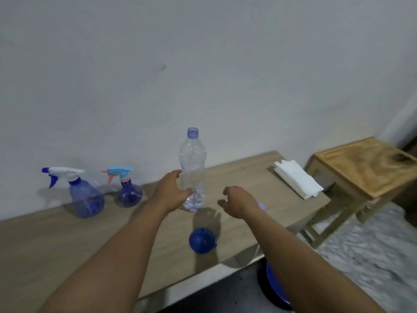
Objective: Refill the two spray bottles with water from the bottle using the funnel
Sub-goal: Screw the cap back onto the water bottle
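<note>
The bottle (192,168) looks nearly empty, light and squishy; hold its middle softly. Left hand (172,190) and right hand (239,203) are open beside it.

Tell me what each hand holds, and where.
Left hand is at the lower body of the clear plastic bottle; grip cannot be told. Right hand holds nothing.

Uncapped clear bottle (193,168) upright on the table (67,245), left hand (171,192) at its side, blue funnel (202,240) nearer.
</note>
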The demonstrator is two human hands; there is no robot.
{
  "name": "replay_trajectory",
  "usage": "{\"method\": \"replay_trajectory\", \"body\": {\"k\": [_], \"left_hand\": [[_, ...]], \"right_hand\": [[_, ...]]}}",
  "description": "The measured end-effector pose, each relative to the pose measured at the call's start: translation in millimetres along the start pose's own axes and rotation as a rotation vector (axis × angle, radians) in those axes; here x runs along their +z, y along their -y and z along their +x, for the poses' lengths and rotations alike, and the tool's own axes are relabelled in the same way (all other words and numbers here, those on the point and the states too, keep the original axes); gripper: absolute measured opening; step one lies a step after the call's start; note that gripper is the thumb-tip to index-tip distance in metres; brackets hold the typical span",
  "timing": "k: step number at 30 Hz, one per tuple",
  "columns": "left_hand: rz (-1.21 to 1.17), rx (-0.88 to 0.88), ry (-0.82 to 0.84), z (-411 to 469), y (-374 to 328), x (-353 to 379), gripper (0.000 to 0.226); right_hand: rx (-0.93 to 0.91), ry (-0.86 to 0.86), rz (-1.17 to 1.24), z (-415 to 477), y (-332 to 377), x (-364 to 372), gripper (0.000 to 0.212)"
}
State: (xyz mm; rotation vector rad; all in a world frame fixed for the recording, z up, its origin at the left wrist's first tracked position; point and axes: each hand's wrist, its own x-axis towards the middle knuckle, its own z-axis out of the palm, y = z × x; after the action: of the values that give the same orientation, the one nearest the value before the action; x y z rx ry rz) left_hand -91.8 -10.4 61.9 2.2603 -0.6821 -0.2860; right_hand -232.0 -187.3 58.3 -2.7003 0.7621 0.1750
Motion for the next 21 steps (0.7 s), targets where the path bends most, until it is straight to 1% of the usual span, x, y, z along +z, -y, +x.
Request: {"method": "replay_trajectory", "body": {"k": [5,7,9,12,14,18,21], "left_hand": [[-0.068,-0.074,-0.065,7,-10,23,0.101],[-0.101,-0.103,-0.108,9,-12,31,0.107],[-0.128,-0.121,-0.152,12,-17,39,0.104],[-0.183,-0.136,-0.234,18,-21,51,0.089],[-0.179,-0.141,-0.268,21,-21,56,0.083],[-0.171,-0.163,-0.299,16,-23,64,0.08],[-0.168,-0.184,-0.315,14,-28,66,0.08]], "right_hand": [[0.043,0.051,-0.01,20,-66,4,0.045],[0.058,0.077,-0.007,28,-91,9,0.044],[0.076,0.111,-0.005,37,-112,15,0.042],[0.081,0.135,-0.009,49,-138,25,0.043],[0.076,0.151,-0.027,55,-152,33,0.04],[0.038,0.164,-0.063,59,-173,48,0.035],[-0.012,0.191,-0.067,63,-175,44,0.029]]}}
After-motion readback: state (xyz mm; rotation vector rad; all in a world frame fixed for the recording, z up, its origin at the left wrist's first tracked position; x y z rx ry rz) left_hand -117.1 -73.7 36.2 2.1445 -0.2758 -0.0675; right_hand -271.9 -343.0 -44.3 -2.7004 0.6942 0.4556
